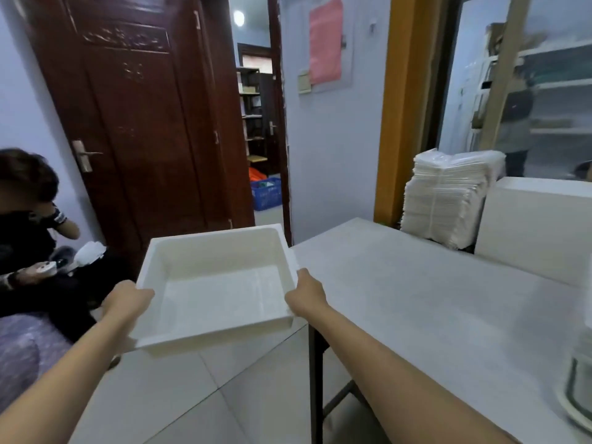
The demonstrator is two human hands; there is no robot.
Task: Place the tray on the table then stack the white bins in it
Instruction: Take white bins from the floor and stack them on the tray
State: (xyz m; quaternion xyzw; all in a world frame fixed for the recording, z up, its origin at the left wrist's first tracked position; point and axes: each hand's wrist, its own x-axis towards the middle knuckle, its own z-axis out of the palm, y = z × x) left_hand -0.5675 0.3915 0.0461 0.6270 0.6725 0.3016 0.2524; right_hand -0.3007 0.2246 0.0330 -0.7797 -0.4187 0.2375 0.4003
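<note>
While both hands, left hand (129, 302) and right hand (306, 291), grip the tray (217, 283) in the air beside the table (416, 299), step one is underway; next it needs moving right and setting down.

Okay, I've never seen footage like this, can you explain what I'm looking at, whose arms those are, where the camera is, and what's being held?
There is one picture, from a wide-angle camera worn on a person's head, looking forward and down. So the two bare arms reaching in from the bottom are the wearer's own. No machine is involved.

The left hand and right hand grip opposite sides of an empty white tray. It is held in the air over the floor, just left of the table, not yet set down.

On the table's far side a stack of white bins stands beside a white box. Another person sits at the left, by a dark door.
</note>
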